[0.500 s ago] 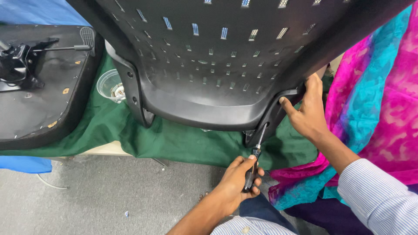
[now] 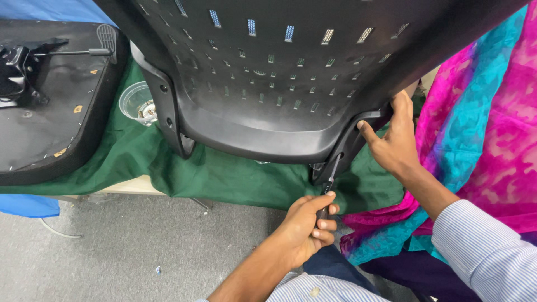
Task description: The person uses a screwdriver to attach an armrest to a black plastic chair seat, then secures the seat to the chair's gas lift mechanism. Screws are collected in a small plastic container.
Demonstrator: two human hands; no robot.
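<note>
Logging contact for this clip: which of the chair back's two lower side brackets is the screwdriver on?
The bracket near the right hand, beside the pink cloth. The left hand holds the screwdriver up into it; the other bracket stands untouched.

The left hand (image 2: 305, 226) now sits lower on the slim dark-handled screwdriver (image 2: 329, 187), baring its metal shaft up to the perforated black plastic chair back (image 2: 279, 84).
</note>
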